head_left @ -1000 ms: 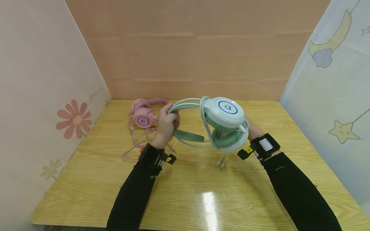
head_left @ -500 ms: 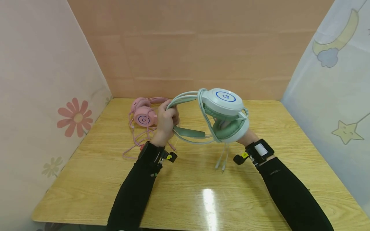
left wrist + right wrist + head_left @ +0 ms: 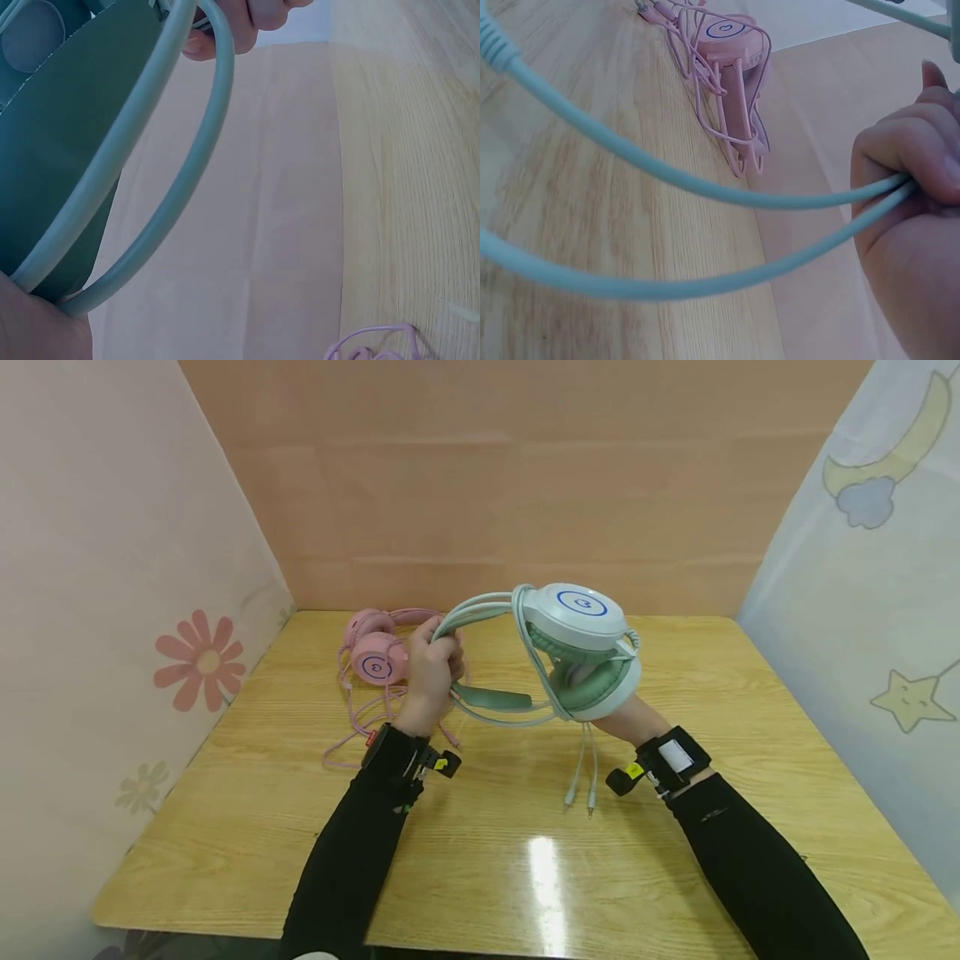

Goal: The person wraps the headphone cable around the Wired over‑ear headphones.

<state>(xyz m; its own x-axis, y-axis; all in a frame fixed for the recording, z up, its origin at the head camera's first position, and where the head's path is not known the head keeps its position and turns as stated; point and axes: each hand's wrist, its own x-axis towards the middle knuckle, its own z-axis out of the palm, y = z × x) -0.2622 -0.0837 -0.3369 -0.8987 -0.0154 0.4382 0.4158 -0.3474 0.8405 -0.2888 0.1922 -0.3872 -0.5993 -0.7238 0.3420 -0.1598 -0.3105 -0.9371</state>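
My left hand (image 3: pixel 430 677) grips the headband of white-and-green headphones (image 3: pixel 581 610), held above the table with the ear cups to the right. Strands of their pale green cable (image 3: pixel 534 652) run along the band and wrap around near the cups. My right hand (image 3: pixel 630 720) is partly hidden behind the lower cup (image 3: pixel 622 689) in the head view. From the right wrist view, its curled fingers (image 3: pixel 911 146) hold two strands of the cable (image 3: pixel 705 191). Two plugs (image 3: pixel 581 802) dangle below the cups.
Pink headphones (image 3: pixel 378 660) lie at the back left of the wooden table (image 3: pixel 225 827), their pink cable (image 3: pixel 348 747) loosely coiled in front. A brown backdrop (image 3: pixel 510 510) stands behind, with patterned panels at both sides.
The white-and-green headphones have risen slightly. My right hand has shifted left and lower behind the cups, and the plugs hang farther below them. My left hand keeps its grip.
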